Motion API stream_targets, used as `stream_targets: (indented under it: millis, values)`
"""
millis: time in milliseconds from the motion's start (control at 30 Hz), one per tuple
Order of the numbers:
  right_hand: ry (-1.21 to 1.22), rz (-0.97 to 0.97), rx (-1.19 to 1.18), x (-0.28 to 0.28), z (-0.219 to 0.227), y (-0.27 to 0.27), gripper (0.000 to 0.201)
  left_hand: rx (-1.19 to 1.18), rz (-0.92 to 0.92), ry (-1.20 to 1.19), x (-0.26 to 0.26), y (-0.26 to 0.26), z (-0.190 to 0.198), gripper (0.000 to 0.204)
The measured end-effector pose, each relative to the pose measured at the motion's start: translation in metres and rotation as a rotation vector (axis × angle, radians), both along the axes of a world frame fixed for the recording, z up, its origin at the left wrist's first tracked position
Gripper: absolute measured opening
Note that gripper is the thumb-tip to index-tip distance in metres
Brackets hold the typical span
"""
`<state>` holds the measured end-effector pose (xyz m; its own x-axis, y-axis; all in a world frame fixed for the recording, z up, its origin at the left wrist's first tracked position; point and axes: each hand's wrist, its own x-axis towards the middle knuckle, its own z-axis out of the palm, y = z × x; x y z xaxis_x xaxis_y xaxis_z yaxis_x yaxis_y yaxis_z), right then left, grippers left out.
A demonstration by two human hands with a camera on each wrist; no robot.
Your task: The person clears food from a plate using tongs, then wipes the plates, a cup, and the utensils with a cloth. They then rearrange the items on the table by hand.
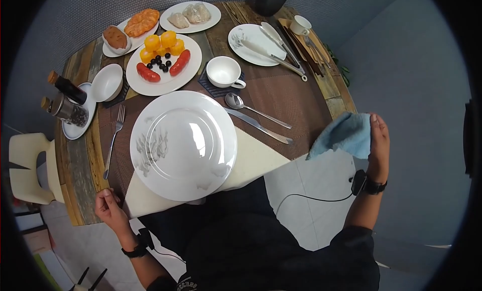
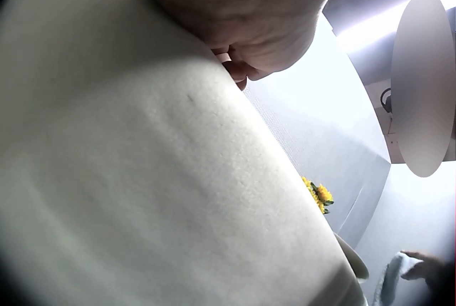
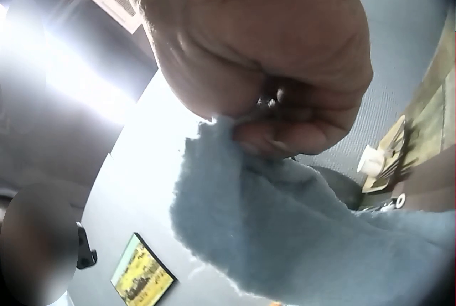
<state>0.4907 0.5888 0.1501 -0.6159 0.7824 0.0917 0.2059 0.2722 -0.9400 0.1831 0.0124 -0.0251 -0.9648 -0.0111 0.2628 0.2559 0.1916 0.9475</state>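
In the head view, my right hand (image 1: 380, 139) pinches a blue-grey cloth (image 1: 346, 135) by one side, and the rest hangs over the table's right front edge. The right wrist view shows the fingers curled on the cloth's (image 3: 242, 213) frayed edge. My left hand (image 1: 111, 210) rests with loosely curled fingers at the front left table edge, beside the corner of a cream napkin (image 1: 251, 158). In the left wrist view, a pale surface fills much of the picture below the left hand (image 2: 263, 28). A large white plate (image 1: 175, 145) lies on the napkin.
Fork (image 1: 115, 138), knife (image 1: 258, 125) and spoon (image 1: 256, 112) flank the plate. Behind stand a cup (image 1: 223, 71), a bowl (image 1: 107, 83) and a food plate (image 1: 170, 85). Tongs (image 1: 281, 60) lie across a smaller plate (image 1: 246, 37). Bottles stand on an oval tray (image 1: 93, 108) at left.
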Motion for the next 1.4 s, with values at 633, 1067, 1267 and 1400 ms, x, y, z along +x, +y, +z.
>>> stream_targets:
  millis: [633,1067,1267,1400]
  values:
    - [-0.109,-0.380,-0.312,0.048,-0.119,0.060,0.037,-0.012,-0.024,0.011,0.000,0.002,0.000,0.024]
    - [0.277,-0.124,-0.663,-0.033,-0.056,0.032,0.043,-0.069,0.013,-0.008,0.000,0.004,0.001,0.021]
    - [0.657,0.212,-0.812,-0.076,-0.019,0.017,0.042,-0.074,0.042,-0.010,0.002,0.006,0.003,0.022]
    - [0.833,0.367,-0.870,-0.072,-0.010,0.023,0.040,-0.077,0.043,-0.010,0.002,0.007,0.004,0.022]
